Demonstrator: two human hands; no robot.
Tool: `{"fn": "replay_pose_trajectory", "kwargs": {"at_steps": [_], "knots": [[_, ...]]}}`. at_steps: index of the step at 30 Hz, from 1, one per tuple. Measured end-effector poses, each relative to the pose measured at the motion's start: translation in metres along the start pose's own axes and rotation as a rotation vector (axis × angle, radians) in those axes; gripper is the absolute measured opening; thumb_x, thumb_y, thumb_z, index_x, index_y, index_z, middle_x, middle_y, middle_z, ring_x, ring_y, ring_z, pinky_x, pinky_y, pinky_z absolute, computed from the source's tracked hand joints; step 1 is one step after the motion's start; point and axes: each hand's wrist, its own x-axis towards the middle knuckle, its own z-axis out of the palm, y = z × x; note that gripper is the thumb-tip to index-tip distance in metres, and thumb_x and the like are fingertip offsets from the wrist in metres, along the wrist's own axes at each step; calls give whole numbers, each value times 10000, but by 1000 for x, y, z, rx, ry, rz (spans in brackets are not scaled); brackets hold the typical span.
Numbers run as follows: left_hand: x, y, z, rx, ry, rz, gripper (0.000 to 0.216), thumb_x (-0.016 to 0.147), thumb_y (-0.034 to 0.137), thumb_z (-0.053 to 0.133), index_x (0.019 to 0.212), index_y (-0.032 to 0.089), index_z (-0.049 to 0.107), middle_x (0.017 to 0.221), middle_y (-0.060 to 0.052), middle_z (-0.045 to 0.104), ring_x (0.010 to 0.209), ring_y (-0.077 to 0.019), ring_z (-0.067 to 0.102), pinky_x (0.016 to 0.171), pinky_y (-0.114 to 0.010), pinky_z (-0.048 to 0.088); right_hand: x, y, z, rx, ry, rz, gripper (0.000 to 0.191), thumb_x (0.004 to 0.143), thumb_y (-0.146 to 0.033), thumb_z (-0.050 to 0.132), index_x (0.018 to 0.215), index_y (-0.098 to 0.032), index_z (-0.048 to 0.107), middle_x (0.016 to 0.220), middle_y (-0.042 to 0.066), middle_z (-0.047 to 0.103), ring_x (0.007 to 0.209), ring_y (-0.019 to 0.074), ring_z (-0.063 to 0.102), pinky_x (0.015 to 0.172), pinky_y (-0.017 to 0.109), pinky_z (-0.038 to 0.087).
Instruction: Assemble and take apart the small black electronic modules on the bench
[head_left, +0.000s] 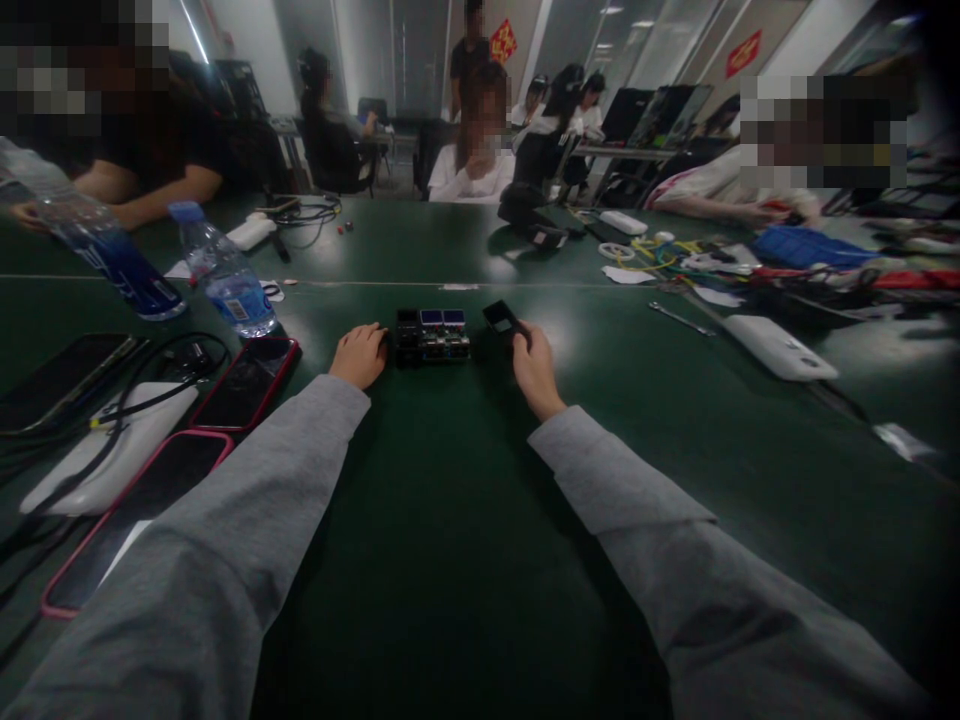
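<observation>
A small black electronic device (pixel 433 337) sits on the green table in front of me, with two little bluish screens on top and what look like ports along its near side. My left hand (pixel 360 356) rests palm down on the table just left of it, fingers loosely bent and holding nothing that I can see. Whether the fingertips touch the device I cannot tell. To its right, my right hand (pixel 537 370) is closed around one end of a small flat black module with a screen (pixel 501 318), tilted and apart from the device.
At left are two bottles (pixel 232 285), phones (pixel 246 385), a white power bank (pixel 112 450) and black cables. At right lie a wrench (pixel 681 318), another white power bank (pixel 780 347), a blue pouch (pixel 817 247) and tangled wires. Several people sit around and beyond the table.
</observation>
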Motion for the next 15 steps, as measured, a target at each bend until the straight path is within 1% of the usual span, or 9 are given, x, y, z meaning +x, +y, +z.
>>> {"fn": "replay_pose_trajectory", "kwargs": {"at_steps": [3,5,7,9,10,12,15], "knots": [[0,-1,0,-7,-4,0,424,980,268,390,1362,165,540,1476,-122,505,1373,-278,436,1141,-485,360,0,2,0,-58,8,19,421,946,-332,367,1275,-146,551,1246,164,602,1184,284,547,1071,522,383],[1,-1,0,-15,-2,3,425,977,266,394,1362,161,541,1474,-129,506,1370,-279,438,1140,-495,358,-2,2,0,-73,28,35,463,970,-396,357,1322,-136,509,1279,182,575,1217,292,528,1080,535,369],[1,-1,1,-21,3,6,424,972,260,397,1358,165,545,1467,-133,513,1361,-281,447,1131,-509,364,-3,0,0,-82,37,29,569,958,-509,422,1373,-121,459,1332,207,536,1254,316,502,1081,556,368],[0,-1,0,-22,9,9,421,968,254,399,1354,175,549,1464,-130,518,1356,-276,455,1125,-509,371,-3,-2,1,-99,12,-19,709,892,-574,550,1406,-102,426,1381,228,499,1287,348,475,1084,569,369],[0,-1,0,-21,11,9,419,969,255,397,1352,179,550,1464,-126,519,1355,-273,457,1124,-504,373,-3,-3,0,-107,-12,-51,746,858,-564,607,1410,-96,425,1393,231,492,1296,358,470,1088,566,371],[-1,0,0,-20,14,1,415,974,262,389,1346,180,553,1464,-121,521,1354,-268,460,1124,-493,376,-3,-6,-3,-119,-66,-85,746,816,-489,668,1400,-82,443,1383,229,511,1282,366,491,1087,548,388],[-2,1,-2,-17,5,-12,417,977,261,383,1347,168,552,1467,-120,518,1359,-266,458,1131,-481,374,-5,-8,-21,-152,-121,-31,731,776,-408,687,1378,-55,470,1275,234,593,1154,370,586,1015,520,456]]}}
